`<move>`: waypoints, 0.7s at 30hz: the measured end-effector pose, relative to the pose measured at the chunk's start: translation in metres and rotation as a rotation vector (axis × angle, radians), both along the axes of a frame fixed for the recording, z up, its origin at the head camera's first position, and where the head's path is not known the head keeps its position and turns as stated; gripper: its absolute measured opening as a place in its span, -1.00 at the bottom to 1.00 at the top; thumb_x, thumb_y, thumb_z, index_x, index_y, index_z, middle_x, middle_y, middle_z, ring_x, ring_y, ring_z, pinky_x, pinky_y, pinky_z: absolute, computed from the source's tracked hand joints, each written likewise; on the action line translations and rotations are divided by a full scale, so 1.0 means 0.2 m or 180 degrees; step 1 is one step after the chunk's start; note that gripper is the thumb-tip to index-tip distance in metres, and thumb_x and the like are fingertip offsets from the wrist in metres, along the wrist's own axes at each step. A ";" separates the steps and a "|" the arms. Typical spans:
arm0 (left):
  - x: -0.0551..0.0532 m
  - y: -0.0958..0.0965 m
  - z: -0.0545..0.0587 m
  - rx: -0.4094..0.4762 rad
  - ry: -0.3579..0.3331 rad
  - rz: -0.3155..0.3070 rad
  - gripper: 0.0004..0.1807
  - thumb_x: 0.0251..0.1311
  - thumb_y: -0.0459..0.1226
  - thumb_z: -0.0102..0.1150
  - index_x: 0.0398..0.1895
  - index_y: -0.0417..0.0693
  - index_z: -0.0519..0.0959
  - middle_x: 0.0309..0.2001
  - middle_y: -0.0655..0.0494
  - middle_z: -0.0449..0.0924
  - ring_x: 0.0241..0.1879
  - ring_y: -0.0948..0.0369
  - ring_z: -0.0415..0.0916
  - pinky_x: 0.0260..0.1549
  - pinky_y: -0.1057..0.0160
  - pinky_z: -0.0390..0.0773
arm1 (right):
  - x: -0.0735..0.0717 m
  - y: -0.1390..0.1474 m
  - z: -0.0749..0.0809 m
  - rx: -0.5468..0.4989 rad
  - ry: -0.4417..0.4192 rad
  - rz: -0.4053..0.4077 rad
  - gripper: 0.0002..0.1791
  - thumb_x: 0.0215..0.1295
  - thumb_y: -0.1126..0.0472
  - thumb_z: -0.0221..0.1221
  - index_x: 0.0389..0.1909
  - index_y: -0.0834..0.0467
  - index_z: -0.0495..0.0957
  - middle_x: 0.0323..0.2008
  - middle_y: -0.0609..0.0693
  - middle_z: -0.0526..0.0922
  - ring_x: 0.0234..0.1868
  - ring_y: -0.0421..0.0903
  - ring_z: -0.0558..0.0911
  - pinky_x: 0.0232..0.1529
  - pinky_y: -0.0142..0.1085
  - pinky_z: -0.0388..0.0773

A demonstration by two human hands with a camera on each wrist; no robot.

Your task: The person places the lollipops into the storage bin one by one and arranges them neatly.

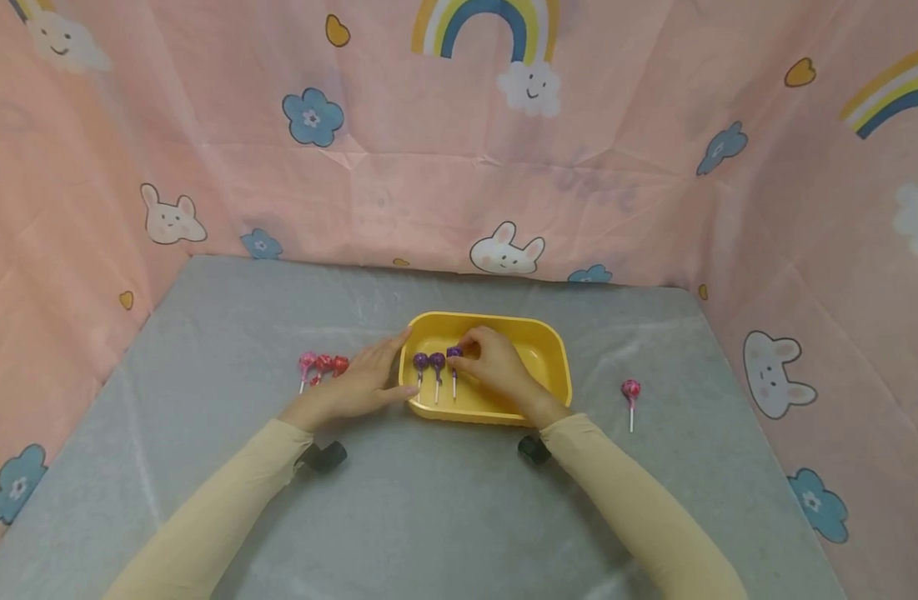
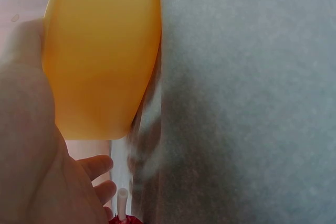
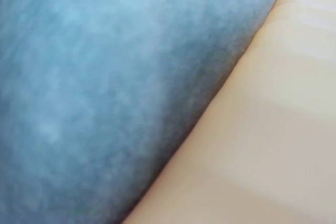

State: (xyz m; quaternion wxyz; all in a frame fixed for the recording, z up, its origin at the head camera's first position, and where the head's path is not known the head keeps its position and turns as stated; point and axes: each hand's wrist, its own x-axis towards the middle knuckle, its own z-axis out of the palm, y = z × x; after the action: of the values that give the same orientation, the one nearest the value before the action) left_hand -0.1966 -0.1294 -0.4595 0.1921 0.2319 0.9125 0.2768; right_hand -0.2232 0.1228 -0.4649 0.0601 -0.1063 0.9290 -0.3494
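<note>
- Yellow plastic tub with rounded corners (image 1: 544, 358): sits on the grey cloth-covered table (image 1: 428, 517), a strip of grey between its far rim and the table's back edge
- Left hand (image 1: 361, 379): fingers extended, thumb spread wide, both at the tub's left rim
- Right hand (image 1: 496, 358): inside the tub, fingers narrowed, pinching the head of a purple white-stick lollipop (image 1: 454, 352)
- Two matching purple lollipops (image 1: 438, 362): side by side on the tub floor, near the left wall
- Three pink and red lollipops (image 1: 323, 363): on the table, beside the left hand
- Single pink-and-red lollipop (image 1: 631, 390): right of the tub, well apart
- Room: yellow floor shows right of the right hand; grey surface between the forearms
</note>
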 end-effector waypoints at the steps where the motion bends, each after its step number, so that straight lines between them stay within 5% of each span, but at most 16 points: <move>1: 0.00 0.00 0.00 -0.0001 -0.0001 0.0000 0.06 0.31 0.27 -0.01 0.60 0.23 -0.43 0.61 -0.17 -0.25 0.60 -0.14 -0.28 0.56 -0.21 -0.20 | 0.00 0.00 0.00 0.0028 0.0010 0.0000 -0.65 0.22 0.01 0.36 -0.11 0.14 0.60 -0.15 0.02 0.63 -0.12 -0.06 0.53 0.08 -0.18 0.56; 21: -0.01 -0.01 -0.02 0.0012 0.0015 0.0003 0.08 0.27 0.34 -0.03 0.60 0.24 -0.43 0.62 -0.15 -0.24 0.60 -0.13 -0.26 0.56 -0.20 -0.19 | -0.01 -0.02 -0.02 0.0335 0.0068 0.0111 -0.69 0.20 0.00 0.36 -0.16 0.10 0.63 -0.21 -0.02 0.58 -0.11 -0.06 0.47 0.12 -0.19 0.52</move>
State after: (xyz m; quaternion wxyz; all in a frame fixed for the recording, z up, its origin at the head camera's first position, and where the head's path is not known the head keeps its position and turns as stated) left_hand -0.1992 -0.1311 -0.4634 0.1893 0.2325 0.9126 0.2781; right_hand -0.2254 0.1195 -0.4687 0.0618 -0.1229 0.9446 -0.2979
